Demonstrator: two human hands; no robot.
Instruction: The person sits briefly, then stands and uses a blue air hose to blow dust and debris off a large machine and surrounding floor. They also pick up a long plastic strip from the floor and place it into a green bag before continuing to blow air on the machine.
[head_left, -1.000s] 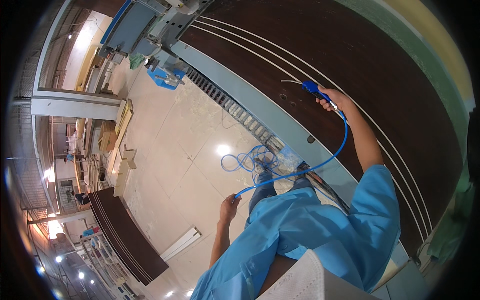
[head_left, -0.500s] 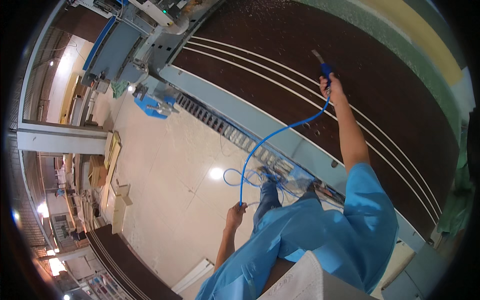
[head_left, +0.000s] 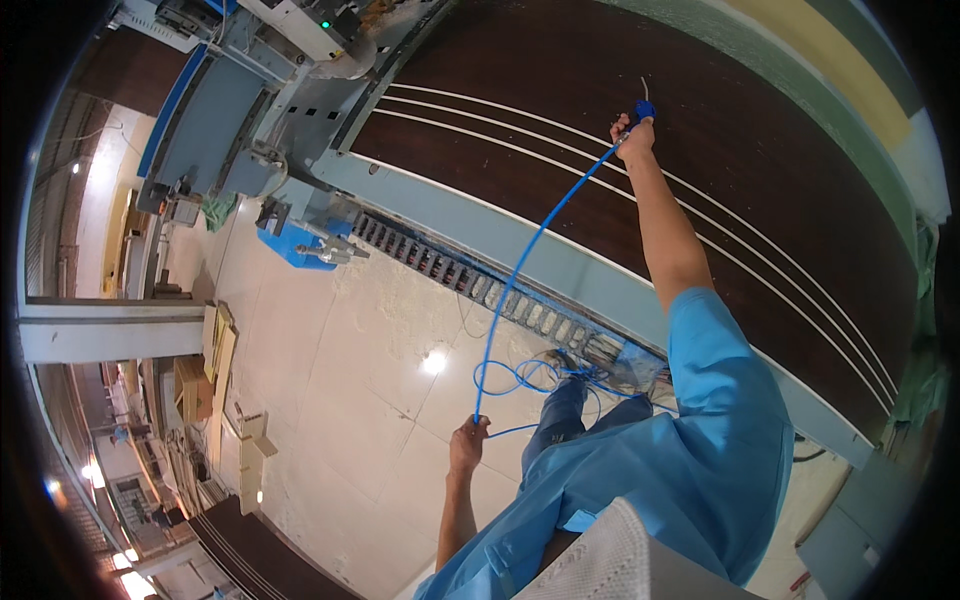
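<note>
Head view: both hands' fingers closed around blue hose (head_left: 530,250), left hand (head_left: 467,443), right hand (head_left: 633,132).

Your right hand (head_left: 632,137) grips a blue plastic nozzle (head_left: 643,108) over a dark, matt wood-grain panel (head_left: 760,170). Your left hand (head_left: 466,446) holds its smooth blue plastic hose (head_left: 530,250) above glossy, pale floor tiles (head_left: 330,370). Your blue sleeve (head_left: 725,400) looks like soft matt cloth.

Panel: we see a wide dark brown wooden panel (head_left: 760,170) with thin pale grooved lines.
Machine: a grey-blue metal machine frame (head_left: 250,110) stands at its upper left end.
Floor: we stand on cream tiled floor (head_left: 330,400), glossy with a lamp reflection.
Boards: pale wooden boards (head_left: 215,350) lie stacked at left.
</note>
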